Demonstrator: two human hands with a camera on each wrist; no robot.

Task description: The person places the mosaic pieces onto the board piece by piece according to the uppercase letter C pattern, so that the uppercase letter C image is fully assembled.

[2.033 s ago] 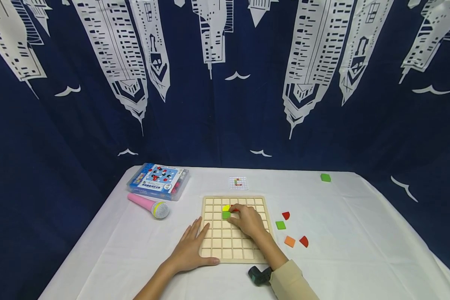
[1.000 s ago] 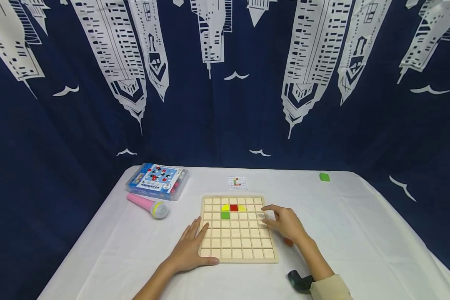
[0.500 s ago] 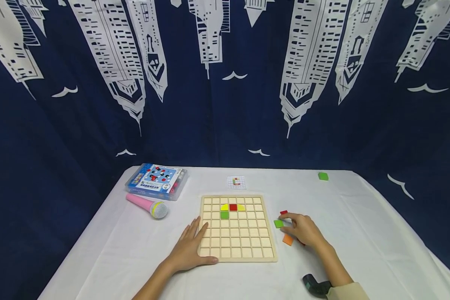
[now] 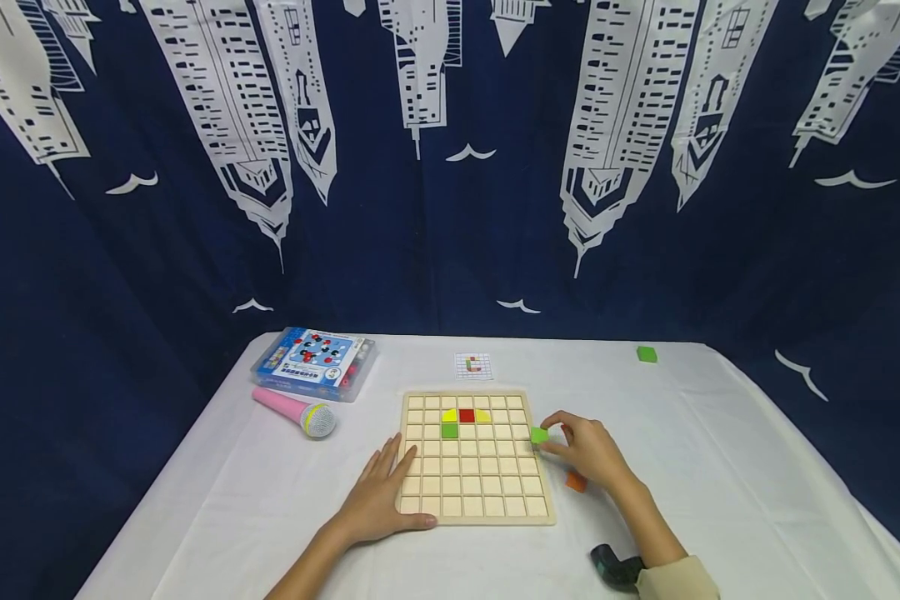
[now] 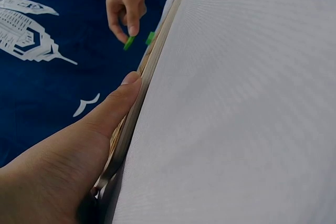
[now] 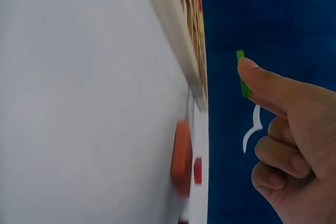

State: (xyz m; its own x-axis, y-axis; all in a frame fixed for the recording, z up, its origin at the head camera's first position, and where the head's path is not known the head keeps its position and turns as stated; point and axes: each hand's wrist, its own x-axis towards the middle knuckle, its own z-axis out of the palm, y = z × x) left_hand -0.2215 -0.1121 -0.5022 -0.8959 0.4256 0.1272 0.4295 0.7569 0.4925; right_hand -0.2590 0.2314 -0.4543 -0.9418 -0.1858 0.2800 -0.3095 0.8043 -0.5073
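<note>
Closest to the camera, the left hand lies flat with fingers spread on the near-left corner of the wooden grid board, thumb along the front edge. I'd keep that pressure on so the board doesn't slide on the white tablecloth. The right hand pinches a green square tile between thumb and fingertips, lifted just off the board's right edge. I'd bring it in level, line its edges up with a cell's walls and only let go once it sits flush. An orange tile lies on the cloth just behind that hand. Farther up the board sit a green tile, a red tile and yellow pieces; don't nudge those. Beyond is the pattern card, worth a glance first.
</note>
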